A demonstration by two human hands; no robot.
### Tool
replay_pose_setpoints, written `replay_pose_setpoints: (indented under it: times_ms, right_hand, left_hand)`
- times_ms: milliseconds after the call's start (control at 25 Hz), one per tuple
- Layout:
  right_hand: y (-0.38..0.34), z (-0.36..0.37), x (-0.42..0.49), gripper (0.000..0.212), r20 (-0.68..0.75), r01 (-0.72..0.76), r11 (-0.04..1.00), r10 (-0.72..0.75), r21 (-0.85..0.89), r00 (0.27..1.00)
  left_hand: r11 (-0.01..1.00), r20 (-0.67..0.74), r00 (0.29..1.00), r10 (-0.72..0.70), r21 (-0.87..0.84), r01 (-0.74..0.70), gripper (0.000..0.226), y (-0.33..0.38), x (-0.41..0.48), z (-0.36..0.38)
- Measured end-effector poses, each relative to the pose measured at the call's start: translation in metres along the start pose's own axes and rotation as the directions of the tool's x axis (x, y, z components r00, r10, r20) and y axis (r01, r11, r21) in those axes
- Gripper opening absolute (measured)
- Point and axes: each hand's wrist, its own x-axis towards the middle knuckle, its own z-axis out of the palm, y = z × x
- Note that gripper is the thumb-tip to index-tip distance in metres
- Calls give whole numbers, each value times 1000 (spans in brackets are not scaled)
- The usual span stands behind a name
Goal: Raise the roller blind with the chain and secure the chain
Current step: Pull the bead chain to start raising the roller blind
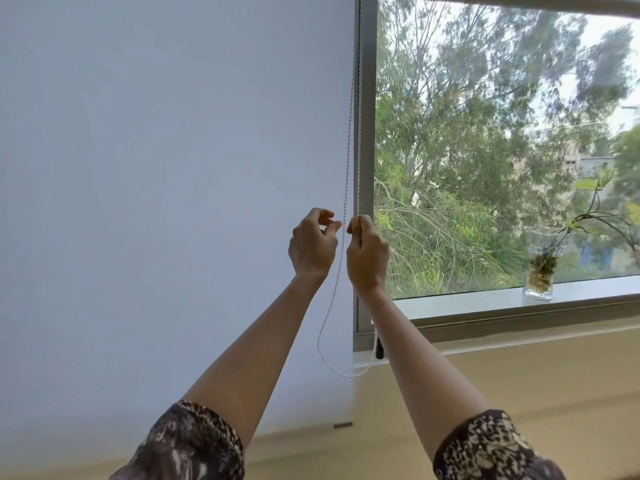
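Hanging beside one lowered roller blind [156, 168], two chain [346, 174] strands are counted: one gripped by the clenched right hand [367, 252], the left hand [311, 244] loosely released, the chain's top cut off.

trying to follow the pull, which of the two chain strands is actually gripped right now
The right-hand strand, running along the window frame into the closed right hand. The left strand hangs free past the open fingertips of the left hand.

Daylit window [502, 150] frames green trees; glass vase [541, 263] on sill; beige wall [519, 382] below.
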Motion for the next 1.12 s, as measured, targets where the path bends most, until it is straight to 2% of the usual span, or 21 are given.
replay_pose_setpoints:
  times_ms: [160,240,360,520,840,1040,1120]
  right_hand:
    - [11,-2,-23,19,65,-38,997,42,-61,997]
    - [15,-2,-35,20,111,-65,995,73,-70,991]
    - [18,-3,-48,20,200,-76,993,94,-92,975]
    - [22,-11,-59,18,286,-44,986,89,-161,954]
    - [38,-28,-100,21,414,-34,977,121,-213,902]
    - [41,-39,-116,25,473,-30,972,141,-235,870]
    - [41,-41,-118,24,508,-13,971,137,-239,850]
  left_hand:
    - [991,15,1000,-13,-136,15,8,8,-10,1]
    - [972,28,999,-28,-235,34,11,13,-15,3]
    - [891,79,990,-117,-431,140,18,23,-20,6]
    - [772,159,962,-222,-574,273,20,38,-21,9]
    - [697,209,943,-259,-636,332,24,70,-9,7]
    - [706,186,945,-270,-629,326,27,79,-5,7]
    - [761,172,956,-238,-578,293,27,73,-9,4]
